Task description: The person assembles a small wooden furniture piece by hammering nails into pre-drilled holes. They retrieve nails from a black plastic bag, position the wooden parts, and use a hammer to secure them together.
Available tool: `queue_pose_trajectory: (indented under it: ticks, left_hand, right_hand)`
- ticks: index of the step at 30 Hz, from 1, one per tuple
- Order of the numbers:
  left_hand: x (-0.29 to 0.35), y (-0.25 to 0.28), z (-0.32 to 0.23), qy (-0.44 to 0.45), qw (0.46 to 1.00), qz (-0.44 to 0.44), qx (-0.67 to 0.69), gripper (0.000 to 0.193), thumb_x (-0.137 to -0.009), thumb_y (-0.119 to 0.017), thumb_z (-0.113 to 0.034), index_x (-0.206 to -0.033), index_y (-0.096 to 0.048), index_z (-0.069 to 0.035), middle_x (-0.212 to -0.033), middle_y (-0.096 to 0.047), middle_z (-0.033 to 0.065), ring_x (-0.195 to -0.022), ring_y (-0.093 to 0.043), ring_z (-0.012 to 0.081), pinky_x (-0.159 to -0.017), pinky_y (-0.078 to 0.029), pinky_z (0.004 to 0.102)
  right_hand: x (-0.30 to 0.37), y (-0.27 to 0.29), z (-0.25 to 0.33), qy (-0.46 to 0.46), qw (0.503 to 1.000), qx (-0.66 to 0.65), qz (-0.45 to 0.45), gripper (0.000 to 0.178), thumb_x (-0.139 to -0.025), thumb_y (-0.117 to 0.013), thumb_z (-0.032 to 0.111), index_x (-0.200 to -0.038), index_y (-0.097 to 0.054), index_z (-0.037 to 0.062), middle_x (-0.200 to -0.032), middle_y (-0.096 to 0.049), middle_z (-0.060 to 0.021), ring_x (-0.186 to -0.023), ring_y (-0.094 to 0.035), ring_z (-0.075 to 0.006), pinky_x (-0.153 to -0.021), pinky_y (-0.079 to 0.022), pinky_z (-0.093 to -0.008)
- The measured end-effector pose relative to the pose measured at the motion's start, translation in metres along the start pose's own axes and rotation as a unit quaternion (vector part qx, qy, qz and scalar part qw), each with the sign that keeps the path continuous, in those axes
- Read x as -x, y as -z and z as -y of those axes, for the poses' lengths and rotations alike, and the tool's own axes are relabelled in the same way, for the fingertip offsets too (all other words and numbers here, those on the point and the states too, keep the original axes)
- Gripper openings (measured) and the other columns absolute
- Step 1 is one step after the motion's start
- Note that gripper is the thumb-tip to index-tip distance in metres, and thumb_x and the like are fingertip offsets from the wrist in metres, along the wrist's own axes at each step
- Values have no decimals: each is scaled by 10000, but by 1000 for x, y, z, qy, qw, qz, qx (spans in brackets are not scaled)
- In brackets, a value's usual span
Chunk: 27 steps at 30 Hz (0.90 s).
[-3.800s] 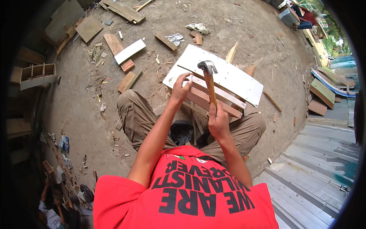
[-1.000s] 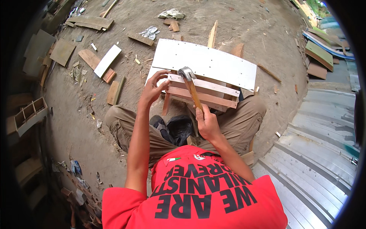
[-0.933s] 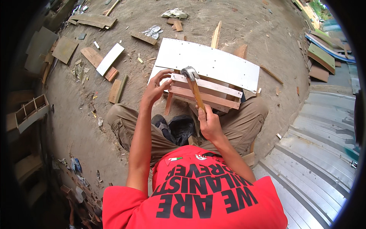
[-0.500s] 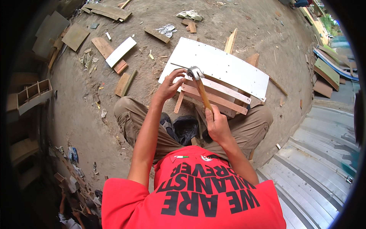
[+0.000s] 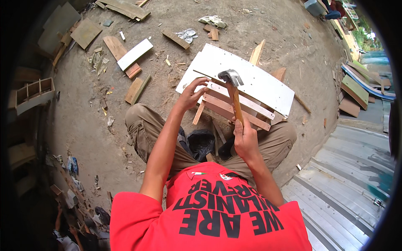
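Observation:
My right hand (image 5: 246, 140) grips the wooden handle of a claw hammer (image 5: 236, 102). Its metal head is raised over a wooden assembly lying across my lap and the ground. The assembly has a white panel (image 5: 251, 77) dotted with small dark spots, and pinkish wooden slats (image 5: 234, 112) along its near side. At the left end of the slats is my left hand (image 5: 191, 94), its fingers bent and closed in a pinch against the wood. Whatever sits between those fingertips is too small to make out.
A white board (image 5: 135, 54) lies across a brown plank to the left. Wood offcuts (image 5: 137, 90) and a pale cloth (image 5: 212, 21) are scattered over the dirt ground. Corrugated metal sheeting (image 5: 335, 184) is at the right; a wooden box with dividers (image 5: 35, 96) stands far left.
The hammer has shifted right, away from my left hand, and its head has turned. My left hand stays by the slat ends with little movement.

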<state>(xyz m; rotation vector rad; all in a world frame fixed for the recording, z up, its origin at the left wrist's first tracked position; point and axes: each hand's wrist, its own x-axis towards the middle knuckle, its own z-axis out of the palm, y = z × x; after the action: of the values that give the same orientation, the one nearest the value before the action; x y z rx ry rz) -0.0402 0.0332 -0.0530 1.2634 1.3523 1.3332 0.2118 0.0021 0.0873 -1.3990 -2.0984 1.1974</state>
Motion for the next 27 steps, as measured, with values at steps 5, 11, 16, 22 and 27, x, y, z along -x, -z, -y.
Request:
queue_pose_trajectory:
  ticks: [5, 11, 16, 22, 27]
  left_hand:
    - [0, -3, 7, -11, 1000, -9, 1, 375, -982, -643, -223, -1325, -576, -87, -1269, -617, 81, -1132, -611, 200, -973, -487, 353]
    - [1, 1, 14, -25, 1000, -13, -12, 386, -985, -643, -257, -1326, -574, -89, -1264, -615, 88, -1116, -618, 199, -960, -497, 352]
    - [-1, -6, 10, -20, 1000, -17, 13, 376, -986, -644, -245, -1313, -586, -71, -1262, -615, 88, -1117, -617, 206, -958, -498, 351]
    - [0, -3, 12, -23, 999, -23, 7, 365, -985, -643, -211, -1315, -585, -67, -1261, -618, 87, -1124, -616, 202, -958, -499, 348]
    - [-1, -5, 9, -31, 999, -18, 18, 361, -989, -637, -199, -1319, -581, -65, -1253, -618, 88, -1117, -616, 203, -954, -501, 342]
  right_hand:
    - [1, -6, -1, 8, 999, 32, 11, 377, -1075, -440, 343, -1179, -567, 4, -622, -550, -99, -541, -559, -206, -534, -436, -354]
    - [5, 5, 32, 101, 994, -19, -31, 354, -1073, -446, 308, -1249, -520, 10, -649, -566, -118, -553, -576, -228, -541, -444, -367]
    - [3, -14, -6, 127, 990, 35, -58, 330, -1069, -445, 283, -1259, -500, 19, -687, -621, -183, -638, -637, -409, -552, -459, -440]
    - [5, -5, 3, 28, 999, -14, -21, 346, -1072, -442, 312, -1185, -551, 4, -637, -577, -209, -609, -616, -426, -539, -432, -467]
    - [-2, -6, 3, 22, 999, 38, 26, 334, -1064, -454, 295, -1210, -515, 1, -658, -595, -268, -675, -633, -492, -560, -451, -498]
